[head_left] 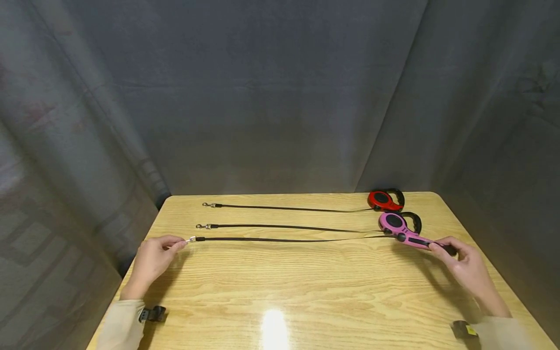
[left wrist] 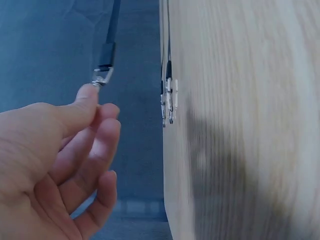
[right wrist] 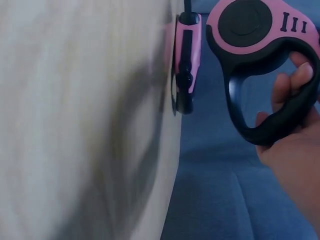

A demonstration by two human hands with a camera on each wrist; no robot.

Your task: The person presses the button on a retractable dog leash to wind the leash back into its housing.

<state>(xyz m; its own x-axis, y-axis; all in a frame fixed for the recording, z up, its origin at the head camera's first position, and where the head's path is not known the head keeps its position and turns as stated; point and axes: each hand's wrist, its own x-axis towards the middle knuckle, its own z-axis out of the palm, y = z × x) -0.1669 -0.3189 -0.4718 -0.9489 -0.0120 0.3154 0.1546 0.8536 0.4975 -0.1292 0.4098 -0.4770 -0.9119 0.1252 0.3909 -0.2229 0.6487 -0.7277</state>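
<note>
Above the table, my left hand [head_left: 153,257] pinches the metal clip [head_left: 191,239] of a retractable dog leash between thumb and fingertips. Its black strap [head_left: 280,239] runs taut across to the pink-and-black casing [head_left: 417,241], whose black loop handle [right wrist: 280,125] my right hand [head_left: 465,265] grips. Just behind, a second pink retractable leash [head_left: 392,221] lies on the table with its strap drawn out to the left. Farther back rests a red retractable leash [head_left: 379,199], its strap laid out likewise. In the left wrist view, the metal clips [left wrist: 170,100] of the lying leashes are close together.
The light wooden table [head_left: 271,282] spans the space between both arms. Grey curtains [head_left: 271,97] hang behind it and at both sides. A dark band with a small device [head_left: 152,314] is on the left wrist.
</note>
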